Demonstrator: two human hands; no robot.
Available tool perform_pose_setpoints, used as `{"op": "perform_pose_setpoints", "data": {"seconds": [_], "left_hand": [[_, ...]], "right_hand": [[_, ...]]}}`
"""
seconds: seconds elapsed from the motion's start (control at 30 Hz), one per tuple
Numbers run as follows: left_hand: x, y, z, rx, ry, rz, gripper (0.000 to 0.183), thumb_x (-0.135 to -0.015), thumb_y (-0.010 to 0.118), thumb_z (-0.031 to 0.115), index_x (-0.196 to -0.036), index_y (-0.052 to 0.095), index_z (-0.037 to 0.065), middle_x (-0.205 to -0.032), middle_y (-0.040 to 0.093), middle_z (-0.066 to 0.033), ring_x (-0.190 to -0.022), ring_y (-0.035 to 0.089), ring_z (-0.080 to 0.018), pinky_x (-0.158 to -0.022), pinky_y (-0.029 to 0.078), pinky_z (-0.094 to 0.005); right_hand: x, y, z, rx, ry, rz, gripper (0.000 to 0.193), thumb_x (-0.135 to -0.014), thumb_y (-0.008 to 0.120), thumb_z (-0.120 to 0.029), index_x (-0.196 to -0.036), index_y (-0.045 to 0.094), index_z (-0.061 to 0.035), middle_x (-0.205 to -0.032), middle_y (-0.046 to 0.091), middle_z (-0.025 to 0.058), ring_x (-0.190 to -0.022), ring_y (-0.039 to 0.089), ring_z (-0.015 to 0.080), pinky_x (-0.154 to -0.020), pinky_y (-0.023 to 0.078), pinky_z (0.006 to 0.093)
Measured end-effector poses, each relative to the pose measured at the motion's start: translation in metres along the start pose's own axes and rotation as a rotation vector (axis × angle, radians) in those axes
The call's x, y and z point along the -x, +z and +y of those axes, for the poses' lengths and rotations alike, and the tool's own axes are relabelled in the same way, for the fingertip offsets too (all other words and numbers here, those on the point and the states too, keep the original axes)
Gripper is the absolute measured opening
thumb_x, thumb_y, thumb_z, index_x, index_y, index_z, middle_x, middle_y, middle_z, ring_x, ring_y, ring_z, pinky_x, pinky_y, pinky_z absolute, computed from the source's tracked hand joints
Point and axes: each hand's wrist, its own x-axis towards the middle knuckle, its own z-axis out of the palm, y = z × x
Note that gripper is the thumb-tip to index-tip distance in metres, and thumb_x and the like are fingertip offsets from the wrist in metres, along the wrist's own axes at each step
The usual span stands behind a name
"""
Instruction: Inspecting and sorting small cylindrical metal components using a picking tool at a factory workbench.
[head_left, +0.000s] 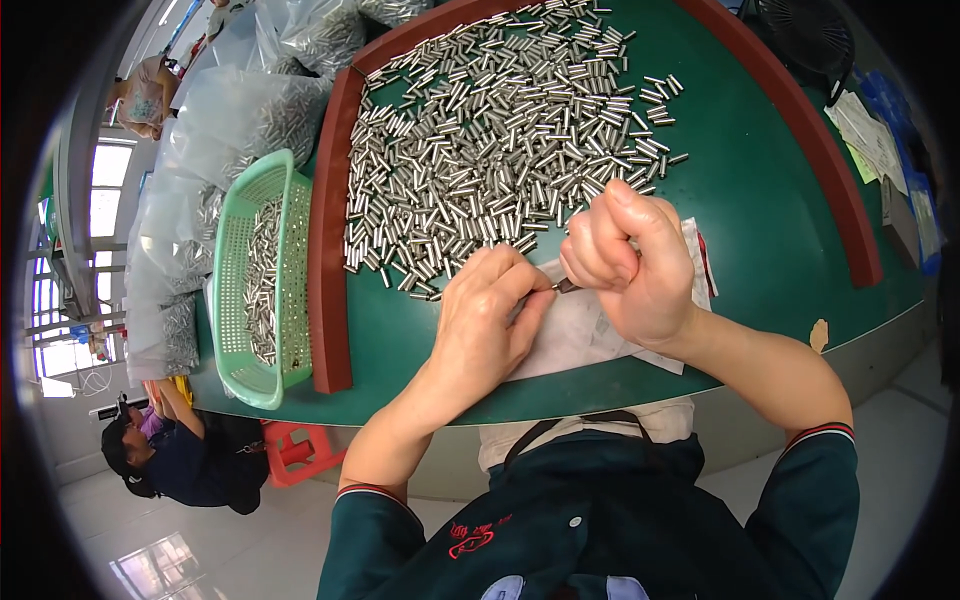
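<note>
Close to the front edge of the green tabletop, my left hand [485, 315] is closed, thumb and fingers pinched around what looks like a small metal pin, mostly hidden. My right hand [640, 265] is curled into a fist just beside it. A short dark piece [567, 285] shows between the two hands, at the right fingers; its kind cannot be made out. Under both hands lies a whitish cloth or sheet [590, 335]. Beyond them spreads a large heap of short, shiny metal pins [480, 150].
Dark red rails [330, 250] border the work area. Left of them stands a light green perforated basket [235, 320] holding more pins, with filled clear plastic bags [180, 220] alongside. A black fan [805, 40] and papers [868, 135] are at right. Another person [190, 450] is at lower left, near a red stool [300, 455].
</note>
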Motion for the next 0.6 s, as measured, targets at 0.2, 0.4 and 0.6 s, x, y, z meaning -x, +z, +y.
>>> {"op": "perform_pose_setpoints", "data": {"seconds": [0.2, 0.4, 0.6], "left_hand": [[0.0012, 0.0005, 0.0007, -0.008, -0.021, 0.005, 0.010, -0.063, 0.064, -0.001, -0.069, 0.056, 0.001, -0.066, 0.051, -0.0056, -0.060, 0.049, -0.0210, -0.053, 0.039, -0.0296], [0.0017, 0.0030, -0.0003, 0.062, -0.065, -0.003, 0.009, -0.063, 0.062, -0.002, -0.068, 0.055, 0.001, -0.067, 0.049, -0.0084, -0.063, 0.048, -0.0255, -0.055, 0.040, -0.0337], [-0.0016, 0.0020, -0.0037, 0.076, -0.013, 0.017, 0.010, -0.064, 0.062, -0.002, -0.070, 0.055, 0.000, -0.068, 0.050, -0.0091, -0.063, 0.049, -0.0261, -0.056, 0.040, -0.0340]], "right_hand": [[0.0006, 0.0006, 0.0018, 0.012, -0.001, 0.012, 0.045, -0.089, 0.029, -0.024, -0.046, 0.026, -0.0111, -0.040, 0.025, -0.0010, -0.037, 0.015, 0.0079, -0.038, 0.016, 0.0242], [0.0017, 0.0041, 0.0039, 0.053, -0.011, 0.029, 0.045, -0.089, 0.029, -0.023, -0.046, 0.026, -0.0111, -0.040, 0.026, -0.0010, -0.037, 0.016, 0.0081, -0.038, 0.016, 0.0244], [-0.0014, 0.0040, 0.0020, 0.102, -0.013, 0.024, 0.045, -0.089, 0.029, -0.023, -0.046, 0.026, -0.0111, -0.040, 0.025, -0.0009, -0.037, 0.016, 0.0081, -0.038, 0.016, 0.0246]]}}
